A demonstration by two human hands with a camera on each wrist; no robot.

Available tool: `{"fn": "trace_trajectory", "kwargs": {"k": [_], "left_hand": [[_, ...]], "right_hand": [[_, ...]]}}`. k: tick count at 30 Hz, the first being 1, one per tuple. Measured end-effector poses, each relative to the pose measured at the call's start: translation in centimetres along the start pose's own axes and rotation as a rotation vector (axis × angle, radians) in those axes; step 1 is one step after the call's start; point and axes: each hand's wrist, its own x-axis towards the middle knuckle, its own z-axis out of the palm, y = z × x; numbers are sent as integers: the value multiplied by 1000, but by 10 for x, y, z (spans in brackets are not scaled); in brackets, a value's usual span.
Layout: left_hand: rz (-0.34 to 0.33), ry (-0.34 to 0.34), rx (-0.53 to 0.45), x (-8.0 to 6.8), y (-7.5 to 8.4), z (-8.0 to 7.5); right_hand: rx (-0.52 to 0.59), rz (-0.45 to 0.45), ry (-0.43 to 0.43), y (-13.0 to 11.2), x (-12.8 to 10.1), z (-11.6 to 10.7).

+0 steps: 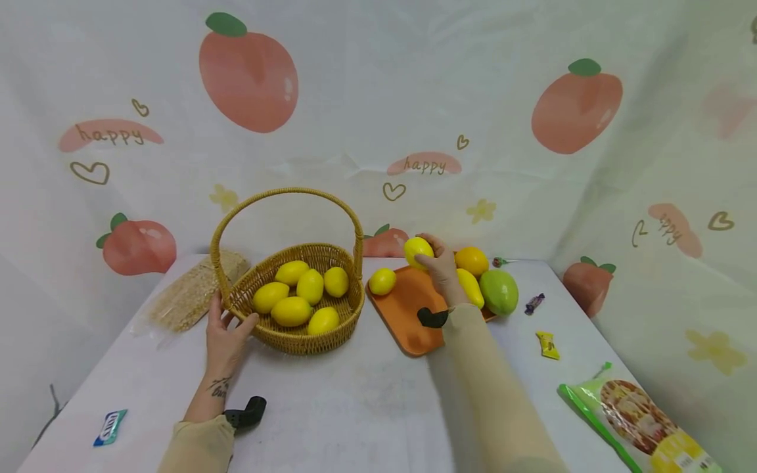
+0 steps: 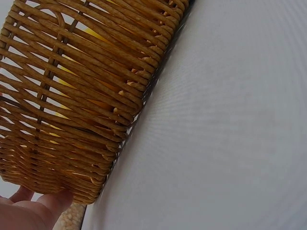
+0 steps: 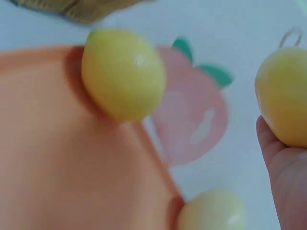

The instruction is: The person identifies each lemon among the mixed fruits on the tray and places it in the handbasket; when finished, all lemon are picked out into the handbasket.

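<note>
In the head view, a wicker basket with a tall handle holds several yellow lemons. My left hand grips its left end, fingers at the foot of the handle and thumb along the front wall; in the left wrist view fingertips meet the weave. My right hand holds a lemon above the orange tray, between thumb and fingers. Another lemon lies at the tray's back left corner. An orange, a yellow mango and a green fruit sit at the right.
Behind the left hand lies a clear bag of pale grains. A blue packet is at front left. A lollipop, a purple-wrapped candy, a yellow candy and a green-edged food bag lie along the right.
</note>
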Motion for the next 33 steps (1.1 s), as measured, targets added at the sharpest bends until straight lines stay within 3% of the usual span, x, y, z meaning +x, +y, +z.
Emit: {"fn": "trace_trajectory", "kwargs": {"k": [8, 12, 18, 27, 33], "left_hand": [[8, 11, 18, 0, 1, -2], [10, 12, 17, -1, 1, -2], [15, 1, 11, 0, 0, 0], [21, -8, 21, -1, -4, 0], [18, -3, -10, 1, -1, -1]], "right_hand": [[49, -96, -263, -20, -22, 16], [99, -90, -377, -16, -33, 38], [77, -60, -496, 0, -39, 76], [-67, -29, -569, 19, -33, 114], [54, -135, -528, 11, -36, 111]]}}
